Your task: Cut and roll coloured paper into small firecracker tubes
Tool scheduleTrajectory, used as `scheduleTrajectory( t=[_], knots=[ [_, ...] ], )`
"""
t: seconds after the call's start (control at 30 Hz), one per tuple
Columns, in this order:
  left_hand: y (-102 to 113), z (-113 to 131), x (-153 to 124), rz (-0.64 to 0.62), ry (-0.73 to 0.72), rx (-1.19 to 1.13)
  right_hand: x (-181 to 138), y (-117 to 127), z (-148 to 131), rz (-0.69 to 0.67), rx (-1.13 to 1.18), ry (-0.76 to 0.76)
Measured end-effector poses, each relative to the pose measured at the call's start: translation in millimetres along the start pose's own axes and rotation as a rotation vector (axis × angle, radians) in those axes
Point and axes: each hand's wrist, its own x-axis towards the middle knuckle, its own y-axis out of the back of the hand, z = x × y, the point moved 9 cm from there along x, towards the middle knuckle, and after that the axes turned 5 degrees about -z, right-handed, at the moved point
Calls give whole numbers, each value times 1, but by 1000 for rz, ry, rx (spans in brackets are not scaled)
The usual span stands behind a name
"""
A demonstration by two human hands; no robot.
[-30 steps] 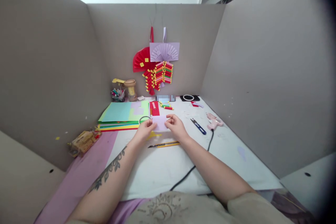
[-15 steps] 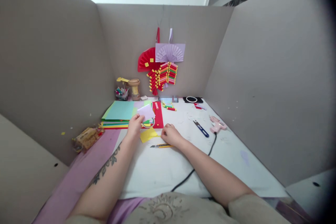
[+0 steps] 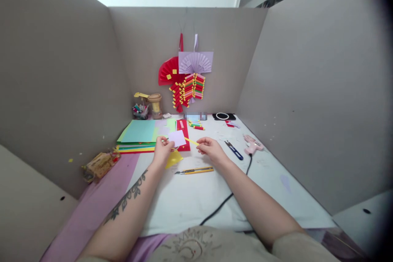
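Note:
Between the thumb and fingers of my left hand (image 3: 163,150) is a small lilac paper rectangle (image 3: 177,138), raised over the table. My right hand (image 3: 209,149) pinches the end of a thin yellow paper strip (image 3: 192,141), whose other end reaches the right edge of the lilac paper; whether they touch I cannot tell. A yellow sheet (image 3: 174,159) lies on the table, partly hidden below my left hand. Closer to me rests a yellow utility knife (image 3: 195,170), its blade pointing left.
Stacked coloured paper (image 3: 141,131) lies at the back left. Small paper rolls (image 3: 196,125) sit behind my hands. To the right are blue snips (image 3: 233,150) and a pink glue gun (image 3: 253,144) with a black cord crossing the table. Paper fans (image 3: 195,63) hang on the back panel.
My right hand has lifted the yellow strip off the table and brought it up beside the lilac paper. My left hand has moved slightly right and lowered the lilac paper.

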Motion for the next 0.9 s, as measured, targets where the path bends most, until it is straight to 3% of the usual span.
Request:
scheduleTrajectory(
  t=[0.23, 0.5, 0.63, 0.9],
  knots=[
    [-23, 0, -6, -146, -40, 186, 2, 11, -1, 56, 10, 27],
    [-33, -14, -14, -195, 68, 313, -2, 10, -11, 40, 42, 39],
    [-52, -24, -26, -363, 153, 455, -6, 20, -14, 58, 62, -2],
    [-75, -12, -39, -612, -123, 827, -2, 29, 5, 29, -25, -79]
  ],
)
